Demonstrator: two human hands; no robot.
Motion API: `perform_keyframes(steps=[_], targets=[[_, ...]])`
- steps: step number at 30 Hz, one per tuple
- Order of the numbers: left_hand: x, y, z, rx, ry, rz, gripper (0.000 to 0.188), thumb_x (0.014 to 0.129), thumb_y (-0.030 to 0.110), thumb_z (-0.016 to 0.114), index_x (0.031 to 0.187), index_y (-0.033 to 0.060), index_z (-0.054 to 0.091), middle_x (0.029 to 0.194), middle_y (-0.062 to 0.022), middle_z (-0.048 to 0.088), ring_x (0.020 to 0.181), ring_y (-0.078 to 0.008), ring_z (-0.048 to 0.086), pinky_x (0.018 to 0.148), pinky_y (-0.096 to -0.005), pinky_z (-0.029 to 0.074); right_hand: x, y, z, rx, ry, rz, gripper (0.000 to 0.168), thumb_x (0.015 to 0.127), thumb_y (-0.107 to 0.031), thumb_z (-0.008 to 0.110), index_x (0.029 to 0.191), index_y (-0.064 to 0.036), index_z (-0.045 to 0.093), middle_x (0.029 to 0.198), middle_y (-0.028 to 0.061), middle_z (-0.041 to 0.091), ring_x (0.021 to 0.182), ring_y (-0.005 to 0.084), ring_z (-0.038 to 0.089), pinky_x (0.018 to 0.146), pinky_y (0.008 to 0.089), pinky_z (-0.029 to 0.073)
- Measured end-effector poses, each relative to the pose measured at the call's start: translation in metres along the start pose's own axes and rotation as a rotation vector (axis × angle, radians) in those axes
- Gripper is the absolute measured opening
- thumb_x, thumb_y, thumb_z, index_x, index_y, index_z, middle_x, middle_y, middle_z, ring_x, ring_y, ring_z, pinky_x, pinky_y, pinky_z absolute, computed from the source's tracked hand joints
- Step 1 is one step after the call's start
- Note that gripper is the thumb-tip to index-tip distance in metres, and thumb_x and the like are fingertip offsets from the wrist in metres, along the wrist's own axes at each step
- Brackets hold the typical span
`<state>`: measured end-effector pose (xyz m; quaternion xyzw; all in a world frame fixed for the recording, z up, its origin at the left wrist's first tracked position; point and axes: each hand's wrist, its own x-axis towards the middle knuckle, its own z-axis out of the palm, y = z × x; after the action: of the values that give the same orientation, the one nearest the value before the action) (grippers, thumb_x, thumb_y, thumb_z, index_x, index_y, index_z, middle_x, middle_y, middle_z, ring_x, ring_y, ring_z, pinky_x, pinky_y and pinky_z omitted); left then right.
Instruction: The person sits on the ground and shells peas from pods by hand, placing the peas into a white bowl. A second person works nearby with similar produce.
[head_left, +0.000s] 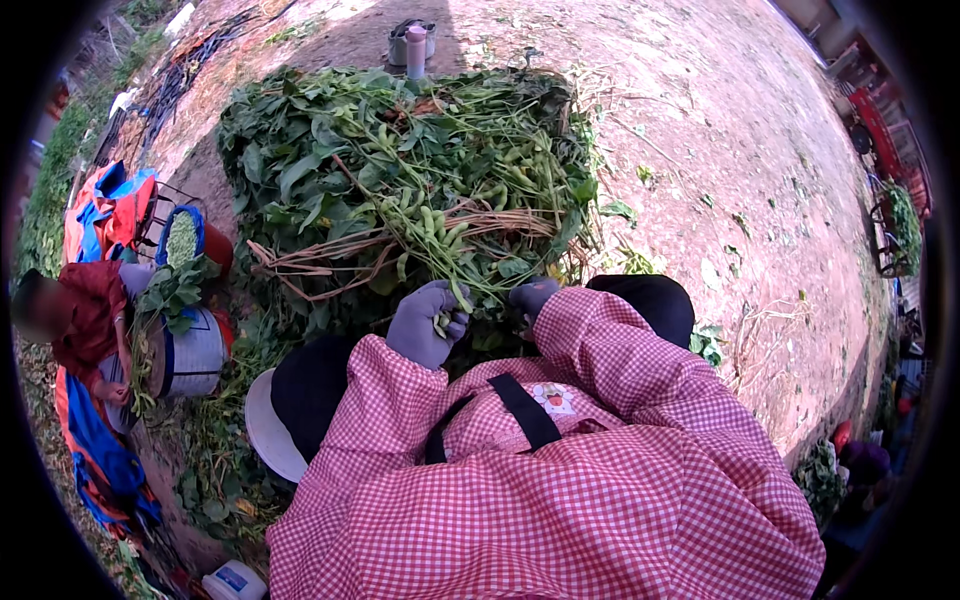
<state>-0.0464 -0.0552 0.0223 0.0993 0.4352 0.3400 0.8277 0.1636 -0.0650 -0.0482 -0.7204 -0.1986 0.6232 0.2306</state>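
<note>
My left hand (427, 322), in a grey-purple glove, is closed around several green bean pods (444, 324). One pod (460, 297) sticks up past its fingertips. My right hand (534, 295), also gloved, is curled at the near edge of the plant pile, beside some thin green stems. The sleeve and the leaves hide part of it, so a grip cannot be made out. Before me lies a large heap of cut bean plants (300, 172), probably soybean. Plump pods (433, 223) hang from a branch on top, just beyond my left hand. Dry brown stalks (330, 259) lie across the heap.
A pink bottle (415, 52) and a dark bag (397, 46) stand behind the heap. At left, a person (90, 322) holds plants over a white bucket (196, 352), near a blue-rimmed tub (201, 232) of green beans. A red cart (876, 135) stands far right.
</note>
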Motion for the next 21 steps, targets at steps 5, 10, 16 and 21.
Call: perform_keyframes(steps=[5, 10, 16, 21], targets=[[0.002, -0.001, -0.008, -0.045, 0.064, 0.056, 0.015, 0.084, 0.006, 0.051, 0.095, 0.0013, 0.06, 0.08, -0.0041, 0.056, 0.06, -0.0106, 0.047, 0.048, -0.019, 0.036, -0.029, 0.016, -0.011, 0.251, -0.014, -0.021, 0.015, 0.083, -0.017, 0.064, 0.09, -0.005, 0.06, 0.061, 0.004, 0.057, 0.047, 0.0135, 0.049, 0.043, 0.0316, 0.043], [-0.002, 0.0, -0.001, -0.149, 0.009, 0.127, 0.022, 0.084, 0.004, 0.052, 0.104, 0.0004, 0.06, 0.082, -0.0044, 0.055, 0.066, -0.0116, 0.048, 0.049, -0.0174, 0.036, -0.062, 0.031, -0.019, 0.382, 0.0, -0.162, 0.019, 0.085, -0.02, 0.063, 0.097, -0.007, 0.056, 0.059, 0.0026, 0.053, 0.045, 0.0121, 0.048, 0.041, 0.0302, 0.043], [0.0, -0.001, 0.002, -0.194, -0.044, 0.117, 0.033, 0.076, -0.004, 0.045, 0.105, -0.0019, 0.059, 0.087, -0.007, 0.057, 0.068, -0.0112, 0.05, 0.052, -0.0177, 0.037, -0.093, 0.011, -0.016, 0.48, 0.004, -0.127, 0.022, 0.088, -0.026, 0.064, 0.097, -0.007, 0.056, 0.059, 0.0009, 0.053, 0.043, 0.0105, 0.046, 0.04, 0.0273, 0.042], [-0.014, -0.024, 0.003, 0.011, -0.012, 0.0, 0.026, 0.084, -0.002, 0.048, 0.108, -0.0021, 0.057, 0.089, -0.0078, 0.058, 0.068, -0.0111, 0.05, 0.05, -0.0174, 0.037, -0.096, 0.003, -0.027, 0.231, -0.016, -0.284, 0.033, 0.088, -0.028, 0.064, 0.111, -0.004, 0.06, 0.065, 0.0023, 0.059, 0.047, 0.01, 0.048, 0.043, 0.0244, 0.042]])
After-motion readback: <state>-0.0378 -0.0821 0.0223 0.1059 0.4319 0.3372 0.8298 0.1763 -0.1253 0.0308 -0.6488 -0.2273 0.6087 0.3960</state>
